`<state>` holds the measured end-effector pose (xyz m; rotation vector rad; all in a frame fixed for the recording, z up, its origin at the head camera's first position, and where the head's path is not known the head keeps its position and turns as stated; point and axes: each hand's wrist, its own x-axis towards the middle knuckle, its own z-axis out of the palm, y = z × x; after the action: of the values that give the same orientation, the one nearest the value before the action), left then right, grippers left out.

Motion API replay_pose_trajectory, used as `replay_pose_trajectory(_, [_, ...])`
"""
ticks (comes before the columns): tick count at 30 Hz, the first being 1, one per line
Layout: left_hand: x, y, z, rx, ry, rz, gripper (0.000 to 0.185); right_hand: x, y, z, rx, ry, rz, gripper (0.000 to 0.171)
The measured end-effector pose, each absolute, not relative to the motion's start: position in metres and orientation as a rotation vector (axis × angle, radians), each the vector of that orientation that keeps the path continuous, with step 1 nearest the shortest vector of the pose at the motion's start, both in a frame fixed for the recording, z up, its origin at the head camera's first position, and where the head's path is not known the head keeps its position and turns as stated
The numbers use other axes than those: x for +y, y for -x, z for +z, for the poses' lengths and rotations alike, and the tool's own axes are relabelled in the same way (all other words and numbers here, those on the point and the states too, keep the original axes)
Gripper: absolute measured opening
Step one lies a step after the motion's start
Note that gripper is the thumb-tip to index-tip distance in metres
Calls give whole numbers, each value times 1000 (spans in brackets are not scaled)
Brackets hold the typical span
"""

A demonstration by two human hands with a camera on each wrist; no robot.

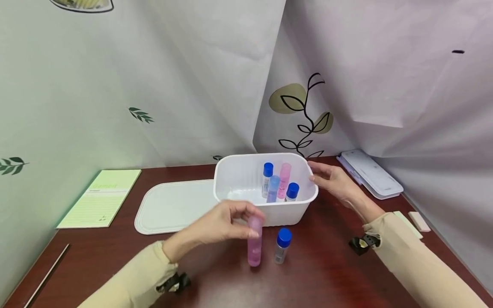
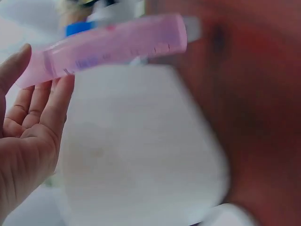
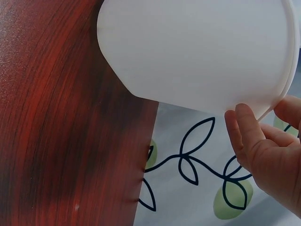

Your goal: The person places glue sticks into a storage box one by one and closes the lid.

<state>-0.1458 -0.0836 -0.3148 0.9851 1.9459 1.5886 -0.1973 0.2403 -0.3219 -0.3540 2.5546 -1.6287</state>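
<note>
My left hand (image 1: 231, 220) pinches the top end of a translucent pink plastic bottle (image 1: 254, 250) and holds it upright in front of the white box. In the left wrist view the pink bottle (image 2: 117, 44) lies between thumb and fingertips. Just right of it a small clear bottle with a blue cap (image 1: 284, 238) stands on the table. My right hand (image 1: 335, 182) grips the right rim of the white box (image 1: 285, 214), thumb over the edge and fingers against the outer wall. Inside stand two blue-capped bottles, a pink bottle (image 1: 284, 177) and a light-blue bottle (image 1: 273, 188).
A white lid (image 1: 173, 207) lies flat left of the box, partly behind it. Farther left are a green notepad (image 1: 100, 196) and a thin metal rod (image 1: 47, 276). A pale case (image 1: 369, 173) and a white eraser (image 1: 419, 221) lie on the right. A patterned curtain (image 1: 200, 85) hangs behind.
</note>
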Motion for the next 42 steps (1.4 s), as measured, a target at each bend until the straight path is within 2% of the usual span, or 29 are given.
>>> replay_pose_trajectory(6, [-95, 174, -253, 2111, -958, 1704, 37, 242, 197, -321, 2555, 337, -1629, 52])
replay_pose_trajectory(10, [-97, 200, -237, 2120, -827, 1815, 39, 243, 197, -321, 2555, 328, -1618, 53])
replay_pose_trajectory(17, [-86, 242, -266, 2175, -625, 1815, 37, 241, 196, -322, 2542, 333, -1638, 54])
replay_pose_trajectory(23, [-75, 261, -299, 2245, -504, 1721, 36, 239, 196, -322, 2522, 366, -1662, 53])
replay_pose_trajectory(30, [-61, 269, -313, 2339, -441, 1600, 32, 238, 197, -322, 2524, 378, -1665, 53])
replay_pose_trajectory(42, [-55, 268, -314, 2459, -410, 1403, 31, 240, 199, -324, 2545, 348, -1644, 53])
